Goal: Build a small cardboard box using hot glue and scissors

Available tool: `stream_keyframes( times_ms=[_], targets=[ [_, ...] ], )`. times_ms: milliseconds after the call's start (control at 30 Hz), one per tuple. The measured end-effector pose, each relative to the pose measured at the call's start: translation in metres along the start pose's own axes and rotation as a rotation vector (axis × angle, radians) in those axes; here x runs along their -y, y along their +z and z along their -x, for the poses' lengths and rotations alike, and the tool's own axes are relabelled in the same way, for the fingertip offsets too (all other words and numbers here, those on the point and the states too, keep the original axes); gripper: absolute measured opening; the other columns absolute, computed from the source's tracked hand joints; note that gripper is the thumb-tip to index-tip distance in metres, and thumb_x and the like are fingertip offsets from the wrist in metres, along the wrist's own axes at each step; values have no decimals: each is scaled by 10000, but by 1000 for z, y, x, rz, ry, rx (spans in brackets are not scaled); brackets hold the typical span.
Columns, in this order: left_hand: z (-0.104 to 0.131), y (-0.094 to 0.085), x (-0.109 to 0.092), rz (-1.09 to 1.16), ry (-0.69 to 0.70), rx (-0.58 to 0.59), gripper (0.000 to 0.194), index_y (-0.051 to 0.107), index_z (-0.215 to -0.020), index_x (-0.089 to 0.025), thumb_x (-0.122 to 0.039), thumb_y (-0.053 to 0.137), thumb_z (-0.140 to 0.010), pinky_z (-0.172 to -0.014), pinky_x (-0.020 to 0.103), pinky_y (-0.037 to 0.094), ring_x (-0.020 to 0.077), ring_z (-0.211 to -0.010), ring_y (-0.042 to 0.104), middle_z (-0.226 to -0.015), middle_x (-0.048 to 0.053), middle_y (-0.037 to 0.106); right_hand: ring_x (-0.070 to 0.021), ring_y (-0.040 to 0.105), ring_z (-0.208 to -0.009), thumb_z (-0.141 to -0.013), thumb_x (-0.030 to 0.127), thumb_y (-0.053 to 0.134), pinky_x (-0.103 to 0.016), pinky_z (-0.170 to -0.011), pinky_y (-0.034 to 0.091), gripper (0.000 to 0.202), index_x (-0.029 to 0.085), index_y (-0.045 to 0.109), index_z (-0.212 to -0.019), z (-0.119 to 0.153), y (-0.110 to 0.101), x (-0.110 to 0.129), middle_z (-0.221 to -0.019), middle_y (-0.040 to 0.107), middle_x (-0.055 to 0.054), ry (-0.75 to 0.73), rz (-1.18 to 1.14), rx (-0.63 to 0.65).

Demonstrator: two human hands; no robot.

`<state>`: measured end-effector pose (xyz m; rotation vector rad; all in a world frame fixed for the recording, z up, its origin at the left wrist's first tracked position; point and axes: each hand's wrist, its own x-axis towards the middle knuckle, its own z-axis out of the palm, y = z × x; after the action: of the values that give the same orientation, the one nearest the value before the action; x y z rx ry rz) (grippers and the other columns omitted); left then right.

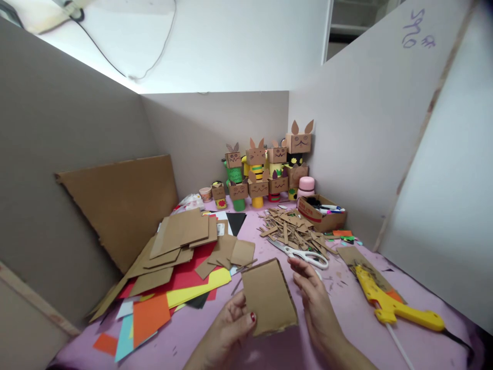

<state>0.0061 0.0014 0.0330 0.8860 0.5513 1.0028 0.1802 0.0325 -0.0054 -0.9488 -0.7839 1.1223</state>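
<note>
A craft workspace is indicated: table (348,298) is hemmed in by grey partitions (215,118) & strewn w/ cardboard scraps (285,231) & col. paper (151,318); glue gun (372,290) & cardboard-headed figs. (258,187) are also seen.

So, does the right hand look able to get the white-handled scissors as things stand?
Probably yes: the right hand looks open, and the white-handled scissors lie just ahead of it, with nothing visibly blocking. The left hand holds the cardboard piece.
</note>
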Motion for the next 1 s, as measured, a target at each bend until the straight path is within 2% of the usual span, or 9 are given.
stream_keyframes(
  times_ms=[67, 267, 400, 467, 567, 633, 767, 867, 1000],
  targets=[
    [-2, 0, 1, -42, 23, -39, 510, 644, -1191, -205, -243, 784, -703, -982, 365, 423, 286, -1135, 598, -1138, 116, 699, -276, 434, -1207, -800, 415, 618, -381, -1014, 275, 261, 264, 660, -1009, 4, 0, 3, -1163, 623, -40, -68, 61, 57],
    [-7, 0, 3, -181, 93, -12, 451, 659, -1173, -186, -239, 758, -736, -934, 371, 461, 302, -1144, 584, -1131, 124, 700, -270, 581, -963, -840, 438, 605, -355, -818, 436, 249, 244, 709, -955, 15, 7, 10, -1014, 671, -69, -165, 168, 305],
    [-7, -5, 6, -121, 99, -92, 433, 667, -1147, -197, -209, 768, -726, -904, 331, 485, 262, -1063, 636, -1072, 107, 725, -267, 573, -993, -869, 459, 557, -367, -862, 420, 263, 263, 703, -963, 14, 5, 9, -1008, 666, -68, -198, 203, 299],
    [-8, -9, 9, -18, 126, -202, 495, 645, -1164, -225, -150, 787, -695, -866, 276, 503, 210, -978, 672, -1017, 73, 742, -282, 508, -1141, -841, 489, 586, -395, -962, 360, 299, 288, 672, -1045, 13, 3, 5, -1165, 618, -72, -223, 228, 255],
    [-9, -15, 13, 125, 138, -321, 603, 597, -1210, -246, -52, 779, -669, -819, 226, 523, 164, -922, 688, -1000, 42, 742, -280, 273, -1374, -727, 538, 701, -430, -1068, 265, 636, 356, 488, -1298, 13, 1, -5, -1467, 386, -44, -200, 195, 273],
    [-10, -17, 16, 178, 116, -340, 610, 576, -1232, -234, -16, 747, -688, -841, 248, 529, 173, -951, 683, -1046, 53, 729, -256, 161, -1425, -633, 538, 780, -439, -1106, 214, 918, 372, 317, -1409, 13, 3, -14, -1548, 249, -36, -136, 131, 343],
    [-8, -14, 21, 208, 37, -255, 579, 564, -1253, -201, -9, 708, -727, -889, 285, 516, 202, -997, 672, -1080, 77, 719, -270, 241, -1405, -512, 504, 861, -437, -1111, 221, 1197, 308, 169, -1469, 14, 13, -23, -1545, 262, -106, -71, -34, 363],
    [-6, -7, 22, 202, 0, -164, 567, 563, -1261, -192, -54, 720, -734, -886, 298, 503, 221, -1013, 663, -1056, 82, 727, -306, 436, -1293, -503, 490, 865, -456, -1039, 343, 1205, 289, 167, -1464, 14, 19, -17, -1442, 440, -138, -18, -153, 314],
    [-5, -7, 25, 119, -105, -66, 466, 627, -1162, -175, -176, 766, -718, -891, 323, 472, 247, -1041, 641, -1050, 104, 718, -319, 536, -1190, -518, 435, 864, -456, -976, 406, 1138, 304, 214, -1442, 9, 18, -3, -1347, 542, -120, 1, -186, 282]
  ],
)
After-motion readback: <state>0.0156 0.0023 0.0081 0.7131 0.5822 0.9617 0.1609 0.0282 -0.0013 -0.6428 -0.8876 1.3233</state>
